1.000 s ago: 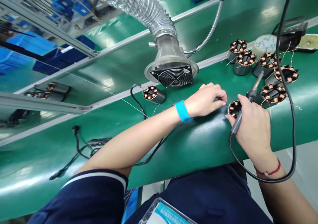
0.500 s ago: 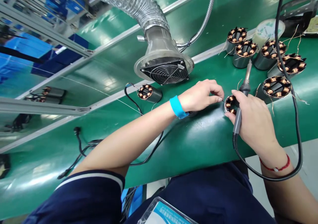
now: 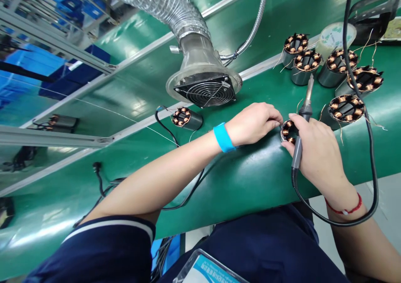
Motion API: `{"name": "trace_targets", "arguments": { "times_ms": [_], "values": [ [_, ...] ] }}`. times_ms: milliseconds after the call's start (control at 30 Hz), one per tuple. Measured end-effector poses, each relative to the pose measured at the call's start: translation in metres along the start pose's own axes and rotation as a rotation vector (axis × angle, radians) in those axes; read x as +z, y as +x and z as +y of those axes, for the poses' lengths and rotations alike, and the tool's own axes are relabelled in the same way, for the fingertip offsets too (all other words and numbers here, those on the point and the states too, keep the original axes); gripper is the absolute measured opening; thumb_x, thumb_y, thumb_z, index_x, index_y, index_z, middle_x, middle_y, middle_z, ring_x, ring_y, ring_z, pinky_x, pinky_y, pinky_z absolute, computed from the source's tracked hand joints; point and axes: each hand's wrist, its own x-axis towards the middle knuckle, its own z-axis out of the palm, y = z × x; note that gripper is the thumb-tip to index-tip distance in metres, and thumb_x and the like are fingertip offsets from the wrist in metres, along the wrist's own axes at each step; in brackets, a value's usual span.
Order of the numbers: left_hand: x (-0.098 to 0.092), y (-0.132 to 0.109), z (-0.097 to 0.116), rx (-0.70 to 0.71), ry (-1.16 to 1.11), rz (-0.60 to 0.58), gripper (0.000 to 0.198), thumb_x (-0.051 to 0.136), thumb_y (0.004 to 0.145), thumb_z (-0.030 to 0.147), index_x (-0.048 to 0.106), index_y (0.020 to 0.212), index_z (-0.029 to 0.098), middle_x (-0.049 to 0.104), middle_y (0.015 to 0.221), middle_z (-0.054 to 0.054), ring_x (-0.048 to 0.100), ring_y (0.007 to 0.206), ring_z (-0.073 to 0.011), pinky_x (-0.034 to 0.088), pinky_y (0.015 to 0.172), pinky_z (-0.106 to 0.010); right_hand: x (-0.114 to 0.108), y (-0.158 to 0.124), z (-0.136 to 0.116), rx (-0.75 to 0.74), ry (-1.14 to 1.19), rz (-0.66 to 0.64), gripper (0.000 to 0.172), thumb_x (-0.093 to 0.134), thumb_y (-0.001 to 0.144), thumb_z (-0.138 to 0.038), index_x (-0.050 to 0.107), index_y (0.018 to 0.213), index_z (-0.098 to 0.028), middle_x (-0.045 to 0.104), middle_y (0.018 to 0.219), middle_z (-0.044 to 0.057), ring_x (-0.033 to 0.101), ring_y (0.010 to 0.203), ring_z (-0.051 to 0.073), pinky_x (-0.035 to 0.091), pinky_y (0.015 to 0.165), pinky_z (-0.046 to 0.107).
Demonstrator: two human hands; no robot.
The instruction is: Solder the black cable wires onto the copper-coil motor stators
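My right hand grips a soldering iron by its grey handle, the metal tip pointing up and away. With the same hand's thumb and fingers I also clasp a motor stator wound with copper coils, most of it hidden by the hand. My left hand, with a blue band at the wrist, is at the stator's left side. Its thumb and forefinger are closed together near the rim; what they pinch, if anything, is too small to make out.
Several more stators, one of them here, stand at the right beside a tape roll. A fume-extraction hood hangs over the green bench. Another stator lies below it. The iron's black cable loops around my right wrist.
Both hands keep almost the same pose around the stator. The whole view has shifted slightly, so most things appear a little further left.
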Motion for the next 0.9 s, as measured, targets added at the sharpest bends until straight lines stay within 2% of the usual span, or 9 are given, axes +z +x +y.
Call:
{"name": "trace_targets", "arguments": {
  "times_ms": [133,333,467,600,667,767,833,900],
  "values": [
    [0.007,-0.010,0.008,-0.002,0.081,0.013,0.032,0.043,0.093,0.013,0.068,0.113,0.015,0.070,0.095,-0.007,0.063,0.093,-0.0191,0.049,0.089,-0.034,0.001,-0.001,0.000,-0.002,0.013,0.015,0.051,0.053,0.092,-0.034,0.041,0.137,-0.014,0.062,0.114,0.016,0.057,0.111,0.031,0.048,0.089,0.045],
    [0.016,-0.017,0.013,-0.066,0.079,0.044,0.034,0.044,0.093,0.014,0.066,0.118,0.018,0.070,0.099,-0.007,0.064,0.094,-0.0205,0.051,0.088,-0.036,0.003,-0.001,0.001,-0.003,0.028,0.035,0.050,0.054,0.092,-0.034,0.041,0.138,-0.016,0.063,0.116,0.016,0.058,0.113,0.032,0.049,0.090,0.047],
    [0.016,-0.018,0.014,-0.090,0.007,0.093,0.032,0.045,0.092,0.013,0.069,0.113,0.017,0.072,0.099,-0.007,0.065,0.093,-0.0196,0.052,0.088,-0.034,0.004,-0.001,0.002,-0.010,0.024,0.039,0.050,0.054,0.092,-0.033,0.041,0.137,-0.016,0.063,0.115,0.016,0.059,0.112,0.031,0.049,0.089,0.046],
    [0.017,-0.016,0.011,-0.118,-0.151,0.086,0.029,0.046,0.092,0.013,0.070,0.108,0.017,0.073,0.107,-0.005,0.066,0.098,-0.0181,0.051,0.091,-0.032,0.006,-0.001,0.002,-0.008,0.014,0.049,0.049,0.053,0.093,-0.033,0.042,0.136,-0.015,0.063,0.114,0.015,0.058,0.111,0.030,0.049,0.089,0.045],
    [0.019,-0.015,0.010,-0.128,-0.235,0.106,0.029,0.047,0.091,0.013,0.068,0.111,0.017,0.073,0.108,-0.005,0.066,0.099,-0.0170,0.051,0.092,-0.031,0.006,-0.002,0.002,-0.011,0.012,0.050,0.049,0.053,0.093,-0.034,0.041,0.137,-0.015,0.063,0.113,0.015,0.058,0.111,0.030,0.049,0.089,0.045],
    [0.023,-0.016,0.009,-0.171,-0.283,0.199,0.036,0.049,0.089,0.010,0.058,0.124,0.014,0.072,0.101,-0.005,0.065,0.091,-0.0146,0.051,0.086,-0.029,0.006,-0.002,0.002,-0.015,0.011,0.051,0.049,0.052,0.093,-0.034,0.040,0.137,-0.016,0.063,0.113,0.015,0.058,0.110,0.030,0.048,0.089,0.045],
    [0.025,-0.018,0.010,-0.188,-0.299,0.233,0.033,0.049,0.088,0.009,0.057,0.119,0.013,0.070,0.097,-0.005,0.063,0.087,-0.0135,0.051,0.083,-0.029,0.006,-0.002,0.002,-0.016,0.012,0.056,0.049,0.052,0.093,-0.034,0.040,0.137,-0.016,0.063,0.113,0.015,0.058,0.110,0.030,0.048,0.089,0.045],
    [0.027,-0.019,0.012,-0.188,-0.325,0.237,0.021,0.049,0.088,0.010,0.060,0.106,0.014,0.069,0.096,-0.005,0.062,0.086,-0.0132,0.050,0.082,-0.028,0.006,-0.002,0.002,-0.018,0.011,0.063,0.049,0.052,0.093,-0.034,0.041,0.136,-0.015,0.063,0.113,0.015,0.058,0.111,0.030,0.048,0.089,0.044]
  ]
}}
